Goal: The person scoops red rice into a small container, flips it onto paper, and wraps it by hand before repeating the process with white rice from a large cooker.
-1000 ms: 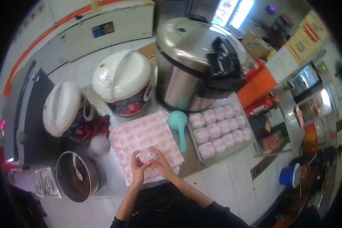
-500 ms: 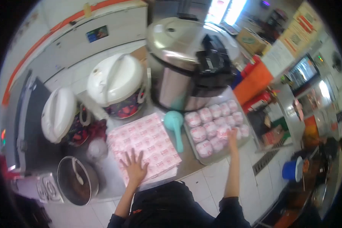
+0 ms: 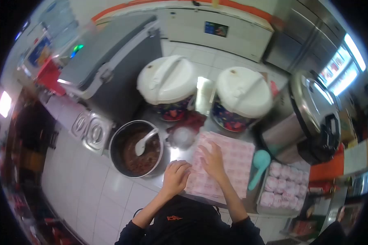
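Note:
A stack of pink-and-white printed paper sheets (image 3: 237, 163) lies on the metal table in front of me. My right hand (image 3: 213, 161) is over its left part, fingers apart and slightly bent, with nothing visible in them. By the stack's left edge, my left hand (image 3: 176, 177) has its fingers curled together; whatever they may hold is hidden. Left of it stands a metal pot (image 3: 114, 163) with a dark brown mash (image 3: 131, 163) and a white spoon (image 3: 145, 143) inside. Beyond the hands sits a pale round, blurred item (image 3: 182, 137) beside a dark red cloth-like heap (image 3: 198, 120).
A teal ladle (image 3: 259, 163) lies between the stack and a tray (image 3: 259, 206) of paper-wrapped round pieces (image 3: 284, 185). Two white-lidded containers (image 3: 167, 79) and a large steel cooker (image 3: 290, 122) stand behind. A grey cooler box (image 3: 110, 53) is at left, near metal lids (image 3: 96, 134).
My view has turned left. My right hand has left the wrapped pieces in the tray and is now over the paper. My left hand has gone from lying on the stack to its left edge.

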Motion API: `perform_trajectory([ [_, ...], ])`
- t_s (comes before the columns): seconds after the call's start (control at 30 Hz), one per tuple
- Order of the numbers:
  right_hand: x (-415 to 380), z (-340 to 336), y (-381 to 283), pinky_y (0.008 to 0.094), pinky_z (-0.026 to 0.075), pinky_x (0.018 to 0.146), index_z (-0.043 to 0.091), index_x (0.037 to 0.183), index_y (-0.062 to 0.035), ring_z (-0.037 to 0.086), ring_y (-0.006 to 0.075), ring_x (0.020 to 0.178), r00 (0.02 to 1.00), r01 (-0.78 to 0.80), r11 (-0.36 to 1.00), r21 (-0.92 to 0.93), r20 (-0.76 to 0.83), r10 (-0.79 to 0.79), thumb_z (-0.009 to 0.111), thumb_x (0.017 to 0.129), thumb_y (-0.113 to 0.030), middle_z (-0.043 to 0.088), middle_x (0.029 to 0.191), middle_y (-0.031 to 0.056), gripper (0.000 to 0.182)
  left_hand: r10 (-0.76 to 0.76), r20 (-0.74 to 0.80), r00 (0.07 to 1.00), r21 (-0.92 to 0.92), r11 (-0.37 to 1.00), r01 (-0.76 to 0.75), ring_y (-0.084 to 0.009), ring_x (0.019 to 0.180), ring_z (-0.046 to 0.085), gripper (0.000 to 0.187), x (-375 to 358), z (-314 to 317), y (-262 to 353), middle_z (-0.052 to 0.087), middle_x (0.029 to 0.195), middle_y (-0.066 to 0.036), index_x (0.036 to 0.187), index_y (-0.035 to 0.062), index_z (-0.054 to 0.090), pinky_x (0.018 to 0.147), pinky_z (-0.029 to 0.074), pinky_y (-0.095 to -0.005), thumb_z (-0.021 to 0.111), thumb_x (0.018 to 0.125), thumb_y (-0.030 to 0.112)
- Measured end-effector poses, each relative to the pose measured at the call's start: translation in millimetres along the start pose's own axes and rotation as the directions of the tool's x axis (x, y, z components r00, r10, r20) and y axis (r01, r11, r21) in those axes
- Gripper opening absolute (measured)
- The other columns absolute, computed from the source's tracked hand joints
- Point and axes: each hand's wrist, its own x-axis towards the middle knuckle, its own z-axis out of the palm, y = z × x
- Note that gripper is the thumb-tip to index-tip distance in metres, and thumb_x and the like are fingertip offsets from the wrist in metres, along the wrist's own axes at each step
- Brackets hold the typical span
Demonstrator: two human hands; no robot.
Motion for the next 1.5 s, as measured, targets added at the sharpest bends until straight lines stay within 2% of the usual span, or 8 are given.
perform_trajectory([
  [0.23, 73, 109, -11, 0.0464, 0.03, 0.099, 0.052, 0.117, -0.0205, 0.032, 0.0401, 0.119, 0.971, 0.235, 0.925, -0.297, 0.106, -0.212, 0.069, 0.061, -0.015, 0.035, 0.13, 0.0186, 0.059, -0.211, -0.337, 0.918, 0.132, 0.954, 0.268, -0.0284, 0.092, 0.054, 0.027, -41, -115, -52, 0.059, 0.095, -0.01, 0.093, 0.0051, 0.06, 0.083, 0.04, -0.0372, 0.064, 0.067, 0.003],
  [0.5, 66, 94, 40, 0.0395, 0.034, 0.097, 0.045, 0.121, -0.0143, 0.037, 0.0309, 0.119, 0.985, -0.143, 0.957, 0.253, 0.131, 0.113, 0.066, 0.064, -0.016, 0.04, 0.126, 0.0152, 0.061, -0.792, -0.294, 0.535, -0.327, 0.61, 0.722, -0.0242, 0.099, 0.047, 0.057, -99, -153, -177, 0.048, 0.116, -0.01, 0.124, 0.0042, 0.04, 0.081, 0.039, -0.0363, 0.063, 0.076, 0.026],
  [0.6, 57, 87, 55, 0.0363, 0.034, 0.096, 0.044, 0.121, -0.0092, 0.039, 0.0259, 0.118, 0.871, -0.457, 0.546, 0.702, 0.23, 0.434, 0.059, 0.07, -0.011, 0.042, 0.125, 0.011, 0.053, -0.805, -0.25, 0.538, -0.412, 0.591, 0.693, -0.0215, 0.093, 0.051, 0.048, -84, -148, -188, 0.048, 0.113, -0.012, 0.119, 0.0021, 0.043, 0.074, 0.043, -0.0324, 0.062, 0.079, 0.02],
  [0.67, 55, 74, 49, 0.0369, 0.037, 0.094, 0.039, 0.126, -0.0087, 0.045, 0.0214, 0.112, 0.75, -0.343, -0.226, 0.912, 0.411, 0.519, 0.051, 0.077, -0.006, 0.042, 0.125, 0.0089, 0.05, -0.756, -0.278, 0.593, -0.36, 0.654, 0.665, -0.0203, 0.088, 0.052, 0.044, -80, -148, -199, 0.05, 0.108, -0.012, 0.115, 0.0017, 0.044, 0.07, 0.043, -0.0309, 0.062, 0.078, 0.016],
  [0.87, 73, 65, 51, 0.0341, 0.036, 0.092, 0.052, 0.111, -0.0007, 0.05, 0.0228, 0.104, 0.67, -0.46, 0.835, 0.303, -0.499, 0.55, 0.047, 0.072, -0.006, 0.055, 0.108, 0.0119, 0.039, -0.772, -0.319, 0.55, -0.412, 0.635, 0.653, -0.0157, 0.069, 0.054, 0.028, -64, -150, -217, 0.055, 0.082, -0.009, 0.098, 0.0005, 0.048, 0.06, 0.043, -0.0288, 0.063, 0.074, 0.004],
  [0.97, 128, 62, -89, 0.0387, 0.039, 0.081, 0.058, 0.095, -0.0009, 0.053, 0.0262, 0.091, 0.931, -0.115, 0.992, 0.05, -0.342, 0.125, 0.049, 0.072, -0.009, 0.059, 0.094, 0.0128, 0.026, -0.742, -0.342, 0.577, -0.343, 0.67, 0.658, -0.0134, 0.066, 0.053, 0.025, -51, -154, -220, 0.054, 0.076, -0.008, 0.092, -0.0001, 0.048, 0.059, 0.042, -0.0276, 0.062, 0.072, -0.002],
  [1.17, 130, 128, -158, 0.039, 0.04, 0.075, 0.056, 0.083, -0.0038, 0.056, 0.0261, 0.085, 0.746, 0.526, 0.693, -0.493, 0.658, -0.099, 0.053, 0.072, -0.014, 0.06, 0.081, 0.0102, 0.015, -0.71, -0.328, 0.622, -0.397, 0.702, 0.592, -0.011, 0.063, 0.048, 0.024, -24, -160, -207, 0.051, 0.074, -0.006, 0.089, 0.0, 0.051, 0.057, 0.04, -0.0234, 0.058, 0.068, -0.009],
  [1.5, 128, 143, -195, 0.0322, 0.047, 0.057, 0.059, 0.101, -0.0043, 0.057, 0.0203, 0.07, 0.759, 0.632, 0.623, -0.461, 0.53, -0.377, 0.052, 0.075, -0.015, 0.056, 0.084, 0.0061, 0.029, -0.484, -0.375, 0.791, -0.358, 0.862, 0.358, -0.0142, 0.059, 0.046, 0.042, -3, -170, -205, 0.047, 0.065, -0.007, 0.099, 0.0019, 0.061, 0.055, 0.036, -0.024, 0.049, 0.061, -0.014],
])
